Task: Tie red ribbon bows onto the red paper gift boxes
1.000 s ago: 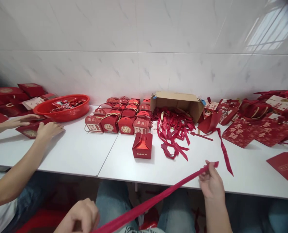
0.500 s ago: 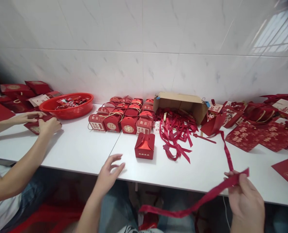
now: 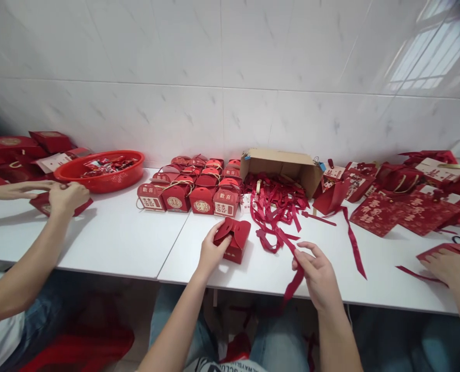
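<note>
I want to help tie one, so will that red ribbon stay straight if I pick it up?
Probably not: the ribbon droops off the table edge from the right hand, so it looks floppy. It seems thin and light, like the tangled pile nearby.

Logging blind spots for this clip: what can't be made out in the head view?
All in the head view:
The ribbon in the right hand: lower end lost below the table edge.
The small red box: its left side covered by the left hand.
The red basket: contents too small to identify.
The co-worker's hand at right: arm cut off by the frame edge.
</note>
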Demonstrator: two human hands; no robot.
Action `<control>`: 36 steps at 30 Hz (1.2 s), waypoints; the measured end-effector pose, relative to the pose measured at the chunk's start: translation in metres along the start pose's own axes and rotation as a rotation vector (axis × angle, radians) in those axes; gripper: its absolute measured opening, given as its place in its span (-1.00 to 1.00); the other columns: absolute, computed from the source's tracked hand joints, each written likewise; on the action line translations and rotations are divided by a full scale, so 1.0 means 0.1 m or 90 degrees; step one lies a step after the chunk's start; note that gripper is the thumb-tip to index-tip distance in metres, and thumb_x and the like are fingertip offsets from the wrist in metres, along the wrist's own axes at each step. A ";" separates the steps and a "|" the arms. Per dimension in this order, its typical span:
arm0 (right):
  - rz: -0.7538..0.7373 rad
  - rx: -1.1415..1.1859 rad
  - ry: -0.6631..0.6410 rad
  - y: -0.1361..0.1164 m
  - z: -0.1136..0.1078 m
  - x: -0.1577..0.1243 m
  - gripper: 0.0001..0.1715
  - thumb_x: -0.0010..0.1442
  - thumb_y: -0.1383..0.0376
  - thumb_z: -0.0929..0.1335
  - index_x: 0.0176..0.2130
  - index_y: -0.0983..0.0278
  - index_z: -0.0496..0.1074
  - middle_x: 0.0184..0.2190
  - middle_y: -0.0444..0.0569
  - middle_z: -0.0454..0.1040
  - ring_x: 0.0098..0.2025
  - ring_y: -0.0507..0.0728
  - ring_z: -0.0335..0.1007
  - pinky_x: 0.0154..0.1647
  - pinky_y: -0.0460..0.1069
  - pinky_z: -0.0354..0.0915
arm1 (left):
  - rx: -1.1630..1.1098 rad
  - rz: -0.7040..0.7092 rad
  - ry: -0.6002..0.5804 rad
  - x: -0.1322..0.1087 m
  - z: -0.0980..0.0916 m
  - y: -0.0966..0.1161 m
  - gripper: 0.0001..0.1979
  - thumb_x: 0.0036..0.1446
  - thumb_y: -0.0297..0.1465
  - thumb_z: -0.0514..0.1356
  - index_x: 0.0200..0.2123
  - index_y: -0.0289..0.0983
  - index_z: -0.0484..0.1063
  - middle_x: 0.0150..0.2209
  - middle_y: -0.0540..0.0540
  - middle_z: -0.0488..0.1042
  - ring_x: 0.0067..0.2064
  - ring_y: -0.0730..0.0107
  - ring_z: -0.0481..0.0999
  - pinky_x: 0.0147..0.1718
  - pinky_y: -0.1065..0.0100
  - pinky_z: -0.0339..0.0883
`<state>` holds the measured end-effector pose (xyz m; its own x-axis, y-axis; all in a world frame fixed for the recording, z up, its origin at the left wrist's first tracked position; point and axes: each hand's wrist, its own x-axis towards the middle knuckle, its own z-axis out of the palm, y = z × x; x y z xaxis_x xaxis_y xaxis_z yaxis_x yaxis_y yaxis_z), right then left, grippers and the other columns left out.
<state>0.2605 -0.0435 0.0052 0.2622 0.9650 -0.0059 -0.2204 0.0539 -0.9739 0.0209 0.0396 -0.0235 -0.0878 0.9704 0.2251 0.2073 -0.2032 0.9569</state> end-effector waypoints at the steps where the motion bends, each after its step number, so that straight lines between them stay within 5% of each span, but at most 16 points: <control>1: -0.002 -0.005 -0.022 0.00 0.07 0.01 -0.57 0.00 0.09 0.46 -0.23 0.24 0.31 -0.65 -0.20 0.39 -0.54 0.03 0.29 -0.44 -0.09 0.20 | -0.001 -0.005 -0.020 -0.07 -0.03 0.03 -0.51 0.02 -0.32 0.21 0.05 -0.28 0.34 0.05 -0.20 0.45 0.05 0.17 0.45 0.02 0.21 0.34; 10: -0.004 -0.085 -0.190 0.11 0.55 -0.06 -0.63 0.08 0.08 0.40 -0.26 0.23 0.23 -0.68 -0.30 0.29 -0.56 0.00 0.28 -0.42 -0.08 0.19 | 0.108 0.092 -0.092 -0.61 -0.12 0.32 -0.56 0.12 -0.38 0.14 0.10 -0.18 0.27 0.12 -0.18 0.33 0.15 0.18 0.33 0.08 0.19 0.28; 19: -0.006 -0.093 -0.219 0.11 0.54 -0.05 -0.68 0.12 0.12 0.37 -0.25 0.22 0.20 -0.68 -0.30 0.30 -0.58 -0.02 0.23 -0.47 -0.10 0.14 | 0.229 0.157 -0.155 -0.52 -0.08 0.46 -0.65 0.14 -0.46 0.08 0.02 -0.16 0.34 0.16 -0.19 0.21 0.20 0.16 0.24 0.15 0.08 0.17; 32: 0.010 -0.113 -0.243 0.20 0.71 0.00 -0.67 0.10 0.13 0.37 -0.22 0.22 0.22 -0.67 -0.28 0.35 -0.57 0.01 0.28 -0.43 -0.08 0.20 | 0.280 0.164 -0.116 -0.47 -0.02 0.51 -0.91 0.08 -0.50 0.13 -0.38 -0.22 0.42 -0.03 -0.13 0.36 0.08 0.20 0.35 0.05 0.15 0.27; 36: 0.017 -0.109 -0.249 0.22 0.69 0.00 -0.65 0.11 0.13 0.37 -0.19 0.22 0.21 -0.66 -0.28 0.34 -0.55 0.03 0.32 -0.41 -0.07 0.23 | 0.295 0.180 -0.107 -0.47 -0.01 0.52 -0.87 0.08 -0.49 0.14 -0.32 -0.20 0.46 -0.02 -0.13 0.35 0.07 0.21 0.37 0.04 0.16 0.28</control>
<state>0.1909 -0.0245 -0.0001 -0.1249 0.9919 0.0226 -0.0548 0.0159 -0.9984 0.0348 -0.0163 0.0155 0.1820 0.9015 0.3927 0.6092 -0.4169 0.6746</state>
